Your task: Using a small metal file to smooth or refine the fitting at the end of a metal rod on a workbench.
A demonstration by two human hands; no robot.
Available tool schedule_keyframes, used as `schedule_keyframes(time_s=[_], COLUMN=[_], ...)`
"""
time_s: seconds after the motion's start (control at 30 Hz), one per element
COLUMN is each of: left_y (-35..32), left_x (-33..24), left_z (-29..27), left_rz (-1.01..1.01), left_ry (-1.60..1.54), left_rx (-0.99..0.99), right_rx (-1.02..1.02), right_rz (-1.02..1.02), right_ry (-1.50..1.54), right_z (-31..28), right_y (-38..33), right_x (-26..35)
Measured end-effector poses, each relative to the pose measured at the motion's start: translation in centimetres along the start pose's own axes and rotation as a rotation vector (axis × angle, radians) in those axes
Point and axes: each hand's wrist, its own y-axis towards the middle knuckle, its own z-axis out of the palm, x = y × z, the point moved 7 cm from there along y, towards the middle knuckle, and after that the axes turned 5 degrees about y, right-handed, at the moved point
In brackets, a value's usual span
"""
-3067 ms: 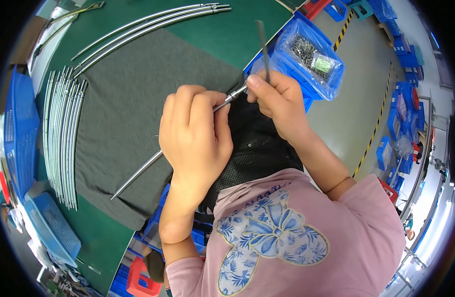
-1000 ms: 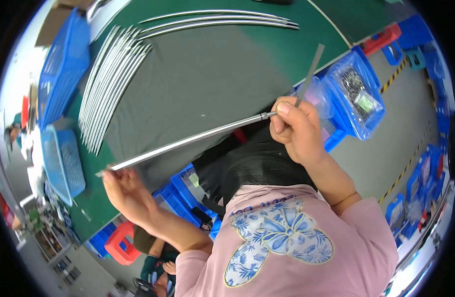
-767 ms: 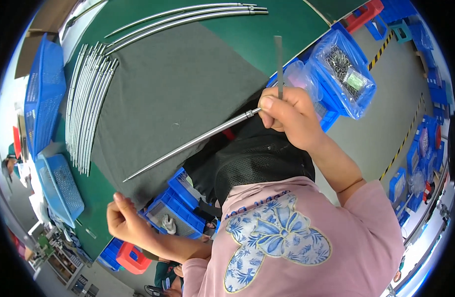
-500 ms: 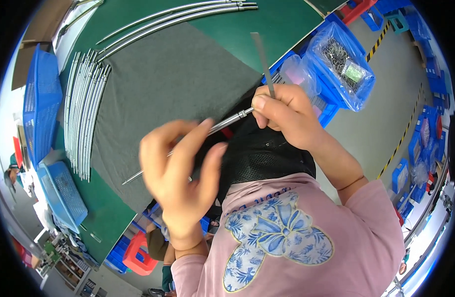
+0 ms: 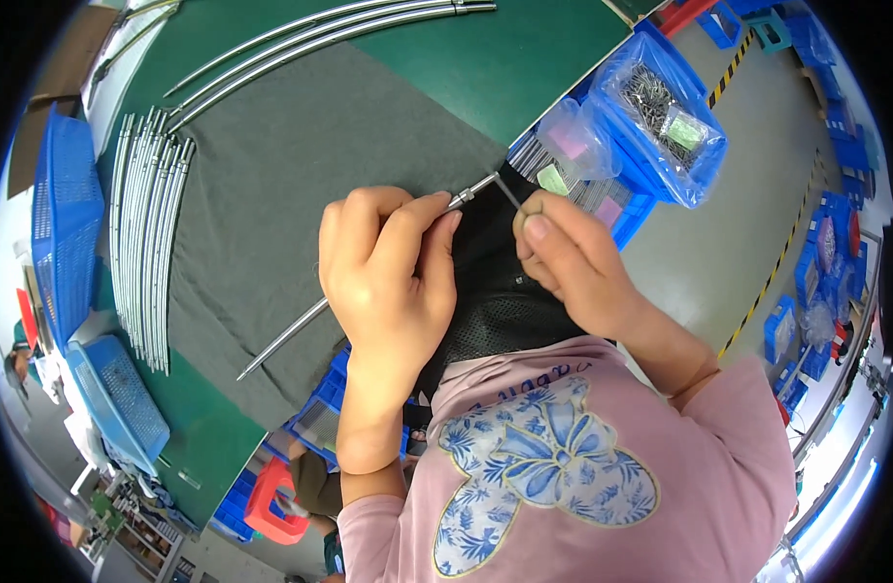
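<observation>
My left hand (image 5: 393, 267) is closed around a long thin metal rod (image 5: 281, 340) near its upper end, over the grey mat (image 5: 271, 185). The rod's lower tip points down-left and its fitted end (image 5: 471, 191) sticks out past my fingers. My right hand (image 5: 563, 257) pinches a short thin metal pin (image 5: 507, 191) whose tip meets the rod's end. A black mesh piece (image 5: 495, 291) lies below both hands.
A row of curved metal rods (image 5: 150, 233) lies at the mat's left, and a few more (image 5: 320, 24) lie at the top. Blue bins with bagged small parts (image 5: 660, 117) stand at the right. Blue baskets (image 5: 63, 223) sit at the far left on the green table (image 5: 505, 68).
My left hand came up from the table's lower left edge and took hold of the rod near its upper end. My right hand lowered the pin's tip to the rod's end.
</observation>
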Motion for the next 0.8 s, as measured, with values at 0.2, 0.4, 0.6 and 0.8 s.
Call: schedule_keyframes(time_s=[0.2,0.4,0.6,0.8], left_y=[-0.1,-0.3,-0.3,-0.2], left_x=[-0.2,0.0,-0.1,-0.1], left_z=[0.2,0.3,0.3,0.4], left_rz=[0.006,0.011,0.023,0.027], left_ry=[0.011,-0.001,-0.003,0.002], left_rx=[-0.047,-0.074,-0.083,-0.090], right_rx=[-0.169,-0.242,-0.208,-0.283], right_rz=[-0.252,-0.427,-0.313,-0.406], right_ry=[-0.340,-0.485,-0.431,-0.550], right_z=[-0.1,0.3,0.6,1.1], right_y=[-0.2,-0.7,-0.8,-1.0], right_x=[0.0,1.2,0.4,0.2])
